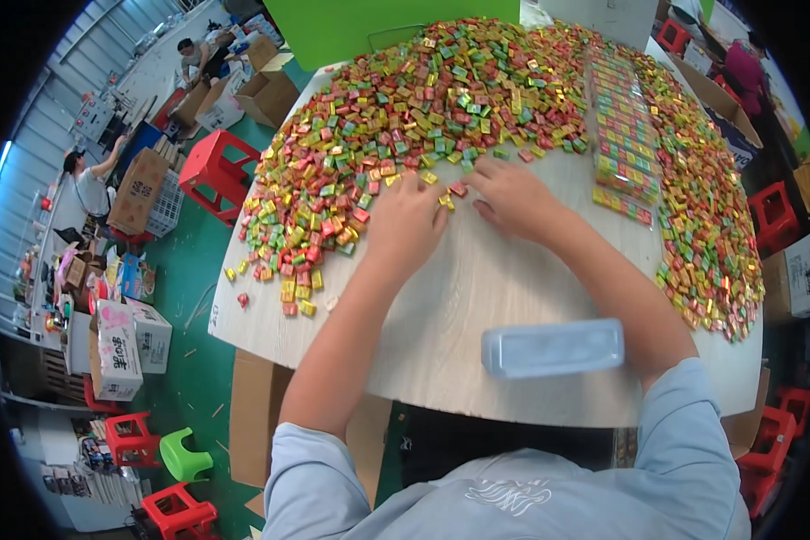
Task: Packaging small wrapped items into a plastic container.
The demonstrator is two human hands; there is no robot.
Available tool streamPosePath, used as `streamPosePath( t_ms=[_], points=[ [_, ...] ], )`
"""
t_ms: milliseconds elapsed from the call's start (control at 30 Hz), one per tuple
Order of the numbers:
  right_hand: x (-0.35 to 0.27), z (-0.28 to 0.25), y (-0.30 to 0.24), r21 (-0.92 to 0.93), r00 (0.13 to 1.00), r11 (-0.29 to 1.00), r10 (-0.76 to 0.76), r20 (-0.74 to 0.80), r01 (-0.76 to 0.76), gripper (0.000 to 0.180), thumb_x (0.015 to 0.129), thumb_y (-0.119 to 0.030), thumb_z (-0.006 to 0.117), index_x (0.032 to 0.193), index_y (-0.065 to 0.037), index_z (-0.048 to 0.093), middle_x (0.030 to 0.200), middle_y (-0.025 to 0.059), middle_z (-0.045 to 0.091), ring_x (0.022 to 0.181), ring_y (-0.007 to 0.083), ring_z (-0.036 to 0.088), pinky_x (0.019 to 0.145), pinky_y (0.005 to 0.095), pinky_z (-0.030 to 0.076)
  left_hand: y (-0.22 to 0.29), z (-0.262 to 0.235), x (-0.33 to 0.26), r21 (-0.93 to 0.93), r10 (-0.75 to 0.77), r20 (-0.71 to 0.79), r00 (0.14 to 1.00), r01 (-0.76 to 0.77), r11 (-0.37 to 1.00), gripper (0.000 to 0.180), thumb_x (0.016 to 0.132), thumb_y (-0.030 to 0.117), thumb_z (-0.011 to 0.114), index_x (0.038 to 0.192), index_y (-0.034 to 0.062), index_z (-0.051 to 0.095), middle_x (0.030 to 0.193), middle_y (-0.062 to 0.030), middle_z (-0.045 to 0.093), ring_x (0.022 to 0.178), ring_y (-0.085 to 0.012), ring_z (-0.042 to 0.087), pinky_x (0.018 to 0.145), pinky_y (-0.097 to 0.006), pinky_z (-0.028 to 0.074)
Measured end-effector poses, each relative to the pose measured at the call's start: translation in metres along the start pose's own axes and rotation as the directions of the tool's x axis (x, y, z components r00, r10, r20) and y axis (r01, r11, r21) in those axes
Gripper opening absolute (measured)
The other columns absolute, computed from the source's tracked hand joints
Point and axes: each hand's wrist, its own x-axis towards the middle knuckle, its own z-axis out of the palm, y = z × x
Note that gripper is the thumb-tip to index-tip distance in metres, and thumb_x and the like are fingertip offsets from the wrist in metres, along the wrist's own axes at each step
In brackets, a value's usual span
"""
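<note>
Note that the small red piece [458, 189] lies between your left hand [407, 218], its pinch indeterminable, and your nearer right hand [516, 200], thumb and fingers spread.

Upper centre: heap of small, shiny wrapped pieces [477, 85]. Centre: left hand [408, 216] and right hand [519, 200], at its lower edge. Lower right: clear container [553, 349].
</note>
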Motion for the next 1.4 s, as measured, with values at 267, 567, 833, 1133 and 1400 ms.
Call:
streamPosePath(
  t_ms=[267,567,833,1133,1400],
  points=[
    [0.025,0.023,-0.002,-0.011,0.998,0.998,-0.054,0.012,0.054,0.026,0.09,-0.011,0.071,0.115,-0.008,0.069,0.111,0.0118,0.066,0.107,0.0315,0.062,0.096,0.0448,0.049,-0.006,-0.009,-0.007,-0.037,0.007,0.08,0.997,-0.004,0.999,0.026,0.089,0.023,0.077,0.109,0.0085,0.071,0.112,-0.0159,0.063,0.101,-0.0346,0.067,0.084,-0.047,0.057],
    [0.024,0.026,0.002,0.035,0.996,0.996,-0.083,-0.045,0.085,0.029,0.088,-0.008,0.069,0.116,-0.008,0.068,0.106,0.0124,0.065,0.1,0.0338,0.064,0.093,0.0468,0.05,-0.015,-0.023,-0.006,-0.084,-0.074,0.228,0.971,0.095,0.992,0.024,0.095,0.023,0.074,0.114,0.0093,0.071,0.113,-0.0143,0.063,0.105,-0.0342,0.065,0.091,-0.046,0.054],
    [0.018,-0.01,-0.012,0.084,0.951,0.996,0.004,0.31,-0.032,0.022,0.09,-0.007,0.065,0.112,-0.005,0.065,0.102,0.0155,0.064,0.096,0.0364,0.065,0.085,0.0471,0.052,-0.023,-0.024,-0.007,-0.136,-0.065,0.166,0.984,0.088,0.987,0.028,0.088,0.022,0.079,0.112,0.0077,0.072,0.106,-0.0137,0.064,0.103,-0.0333,0.065,0.091,-0.045,0.054],
    [0.023,0.004,-0.02,0.243,0.972,0.956,0.114,0.207,-0.164,0.039,0.095,-0.01,0.066,0.133,-0.005,0.06,0.125,0.018,0.059,0.11,0.0377,0.065,0.097,0.0455,0.053,-0.043,-0.032,-0.011,-0.03,-0.082,0.257,0.963,0.093,0.995,0.029,0.094,0.017,0.074,0.12,0.0053,0.069,0.109,-0.0141,0.066,0.103,-0.0333,0.066,0.092,-0.044,0.053],
    [0.022,0.008,-0.02,0.274,0.964,0.954,0.045,0.262,-0.119,0.044,0.094,-0.007,0.067,0.137,-0.004,0.059,0.126,0.0171,0.059,0.109,0.0372,0.065,0.092,0.0446,0.055,-0.041,-0.028,-0.014,-0.223,-0.15,0.32,0.935,0.228,0.948,0.035,0.094,0.015,0.074,0.126,0.0046,0.065,0.106,-0.0156,0.065,0.094,-0.031,0.069,0.085,-0.043,0.056]
  ],
)
